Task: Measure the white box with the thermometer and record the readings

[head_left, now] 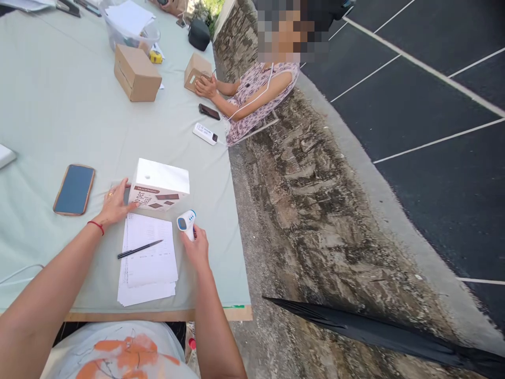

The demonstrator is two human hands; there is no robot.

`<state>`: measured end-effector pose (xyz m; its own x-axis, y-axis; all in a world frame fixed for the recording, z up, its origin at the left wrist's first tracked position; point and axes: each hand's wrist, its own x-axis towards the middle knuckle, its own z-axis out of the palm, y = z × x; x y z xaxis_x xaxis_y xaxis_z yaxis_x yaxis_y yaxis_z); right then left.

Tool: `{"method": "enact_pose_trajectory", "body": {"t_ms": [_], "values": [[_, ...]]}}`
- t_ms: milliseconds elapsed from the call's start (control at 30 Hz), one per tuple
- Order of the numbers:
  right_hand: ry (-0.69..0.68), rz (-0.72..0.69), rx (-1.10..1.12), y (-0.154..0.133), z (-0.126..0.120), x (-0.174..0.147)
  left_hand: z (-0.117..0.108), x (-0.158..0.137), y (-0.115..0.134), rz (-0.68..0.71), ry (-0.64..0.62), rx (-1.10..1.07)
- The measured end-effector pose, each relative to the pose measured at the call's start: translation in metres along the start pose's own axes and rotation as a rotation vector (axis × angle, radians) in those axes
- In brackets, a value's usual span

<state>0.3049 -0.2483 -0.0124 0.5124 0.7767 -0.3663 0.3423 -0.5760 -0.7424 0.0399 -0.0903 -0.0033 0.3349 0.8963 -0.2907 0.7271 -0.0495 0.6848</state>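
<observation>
Against the lower left corner of a white printed box, my left hand lies with thumb and fingers spread apart. The thumb touches the box's front face, and the fingers reach along its left side. A small dark grey patch shows between hand and box; I cannot make out what it is. My right hand is wrapped round the handle of a white and blue infrared thermometer, just right of the papers. Between my hands lies a stack of printed sheets, with a black pen slanted across it.
A phone lies left of my left hand. Farther back are a brown carton, a plastic tub, a yellow tape measure and a black case. At the table's right edge, a seated person holds a small carton.
</observation>
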Motion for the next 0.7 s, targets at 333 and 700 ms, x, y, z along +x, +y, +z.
{"method": "enact_pose_trajectory", "body": {"t_ms": [333,700], "values": [[-0.2,-0.232,0.717,-0.084,0.044,0.001,-0.004,-0.004,0.006,-0.001,0.059,-0.013],[-0.207,-0.175,0.778,-0.108,0.057,0.014,-0.003,-0.002,0.002,0.036,0.026,0.026]]}}
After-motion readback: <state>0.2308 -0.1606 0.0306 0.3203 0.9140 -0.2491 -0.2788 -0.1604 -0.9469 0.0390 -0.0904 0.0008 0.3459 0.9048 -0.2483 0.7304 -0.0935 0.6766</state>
